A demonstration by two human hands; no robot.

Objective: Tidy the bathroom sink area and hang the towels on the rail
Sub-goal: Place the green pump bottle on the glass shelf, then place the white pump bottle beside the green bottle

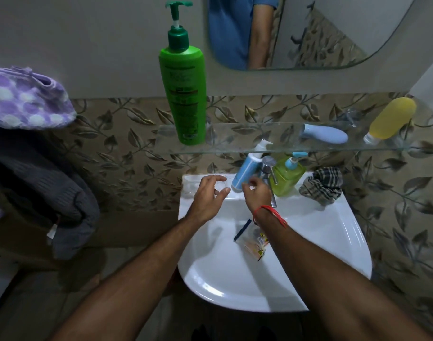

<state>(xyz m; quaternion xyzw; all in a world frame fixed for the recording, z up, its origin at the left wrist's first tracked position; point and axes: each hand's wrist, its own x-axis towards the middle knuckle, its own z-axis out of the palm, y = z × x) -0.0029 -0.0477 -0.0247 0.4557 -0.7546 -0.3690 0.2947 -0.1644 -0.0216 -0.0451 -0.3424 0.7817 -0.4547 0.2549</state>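
Observation:
A white sink [333,254] fills the middle of the head view. My right hand [257,193] is closed around the base of a tilted blue pump bottle [246,169] at the sink's back rim, beside the tap [268,168]. My left hand [208,195] hovers open just left of it, over a clear soap dish [193,185]. A blue razor [242,230] and a small plastic packet [256,244] lie in the basin. A checked cloth [321,187] is bunched on the sink's right rim. A purple spotted towel [26,99] and a grey towel [50,180] hang at the left.
A glass shelf [272,146] above the sink carries a tall green pump bottle [183,92], a blue device [326,134] and a yellow bottle [392,119]. A green soap dispenser [288,175] stands behind the tap. A mirror [333,30] hangs above.

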